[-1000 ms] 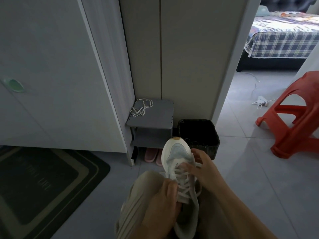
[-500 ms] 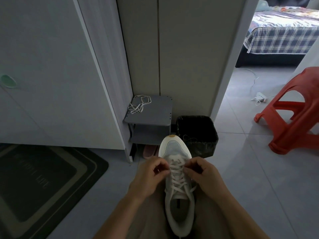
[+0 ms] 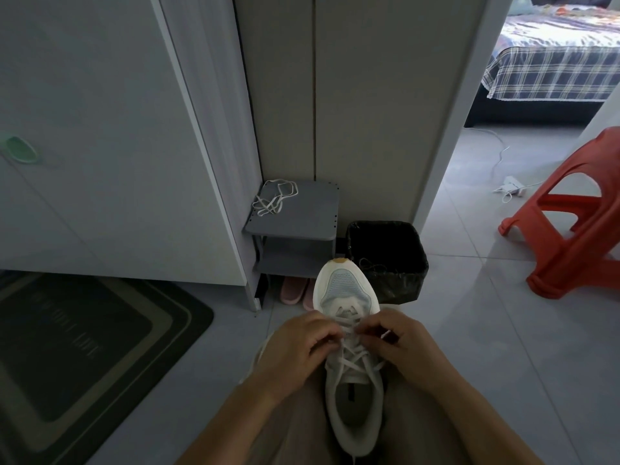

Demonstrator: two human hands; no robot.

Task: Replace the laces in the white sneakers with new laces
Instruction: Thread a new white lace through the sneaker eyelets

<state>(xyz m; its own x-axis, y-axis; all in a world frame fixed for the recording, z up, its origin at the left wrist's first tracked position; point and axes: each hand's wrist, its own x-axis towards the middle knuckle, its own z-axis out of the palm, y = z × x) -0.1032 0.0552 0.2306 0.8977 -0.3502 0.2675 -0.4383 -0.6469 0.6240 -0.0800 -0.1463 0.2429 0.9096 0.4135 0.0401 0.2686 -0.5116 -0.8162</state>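
A white sneaker [image 3: 347, 290] lies between my knees with its toe pointing away from me. White laces [image 3: 355, 360] cross its eyelets. My left hand [image 3: 298, 350] pinches the lace at the sneaker's left side, near the lowest eyelets. My right hand [image 3: 402, 344] pinches the lace on the right side at the same height. A loose white lace [image 3: 273, 198] lies coiled on the grey shoe rack [image 3: 302, 219] ahead.
A black bin [image 3: 389, 260] stands just past the sneaker's toe. Pink slippers [image 3: 293, 290] sit under the rack. A red plastic stool [image 3: 577, 223] is at the right, a dark mat [image 3: 84, 347] at the left. A white cupboard door [image 3: 100, 146] fills the left.
My left hand came up from the sneaker's heel side to the lace at the left eyelets. The sneaker straightened between my knees, and both hands have closed in on the lowest lacing.
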